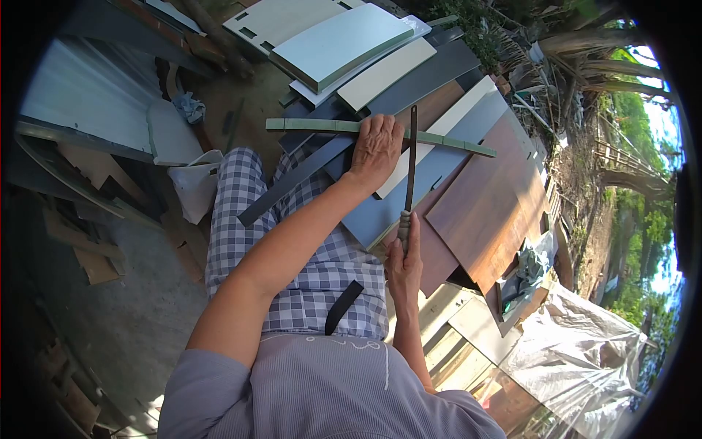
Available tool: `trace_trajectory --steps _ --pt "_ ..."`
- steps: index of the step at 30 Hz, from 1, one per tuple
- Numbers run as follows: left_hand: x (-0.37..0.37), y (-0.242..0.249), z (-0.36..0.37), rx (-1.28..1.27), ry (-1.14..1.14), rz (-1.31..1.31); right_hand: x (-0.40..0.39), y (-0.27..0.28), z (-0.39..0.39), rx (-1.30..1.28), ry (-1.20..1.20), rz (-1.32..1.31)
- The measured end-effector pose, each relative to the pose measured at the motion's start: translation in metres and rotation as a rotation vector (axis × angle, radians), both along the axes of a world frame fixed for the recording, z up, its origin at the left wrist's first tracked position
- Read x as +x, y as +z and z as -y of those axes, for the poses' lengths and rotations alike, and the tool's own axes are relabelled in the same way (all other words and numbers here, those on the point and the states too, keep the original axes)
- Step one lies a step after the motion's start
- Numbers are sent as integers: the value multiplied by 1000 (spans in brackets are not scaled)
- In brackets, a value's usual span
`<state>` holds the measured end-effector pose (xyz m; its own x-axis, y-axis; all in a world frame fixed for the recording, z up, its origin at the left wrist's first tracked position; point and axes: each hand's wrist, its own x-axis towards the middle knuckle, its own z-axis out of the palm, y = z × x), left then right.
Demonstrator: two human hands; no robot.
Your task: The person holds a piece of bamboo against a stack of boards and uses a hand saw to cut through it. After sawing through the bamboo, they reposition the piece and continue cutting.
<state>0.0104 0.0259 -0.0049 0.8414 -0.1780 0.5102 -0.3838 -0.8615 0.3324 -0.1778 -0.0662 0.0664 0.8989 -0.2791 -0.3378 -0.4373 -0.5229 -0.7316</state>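
A long green bamboo strip with node rings lies across the front of me, above the boards and my knees. My left hand is closed over its middle, knuckles up. Just to the right, my right hand grips the wrapped handle of a long, narrow, dark-bladed knife. The blade points away from me and crosses the strip in this view, close to my left fingers. Beneath my left wrist, a dark grey narrow board slants over my checked trousers.
Overlapping boards lie ahead, among them a white panel and a brown wood panel. A black strip rests on my lap. Metal sheeting stands at left; clear plastic sheeting lies at lower right.
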Motion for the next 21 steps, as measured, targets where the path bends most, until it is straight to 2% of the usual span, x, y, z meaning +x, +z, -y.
trace_trajectory --steps 7,9,19,21 --pt "0 -1 1 1 3 3 -1 -9 2 12 -7 25" --pt "1 -1 0 1 4 14 -4 -19 5 -4 26 135" --pt "0 -1 0 0 0 0 3 -21 8 -17 47 154" --pt "0 -1 0 -6 5 19 13 -5 4 -40 29 -47"
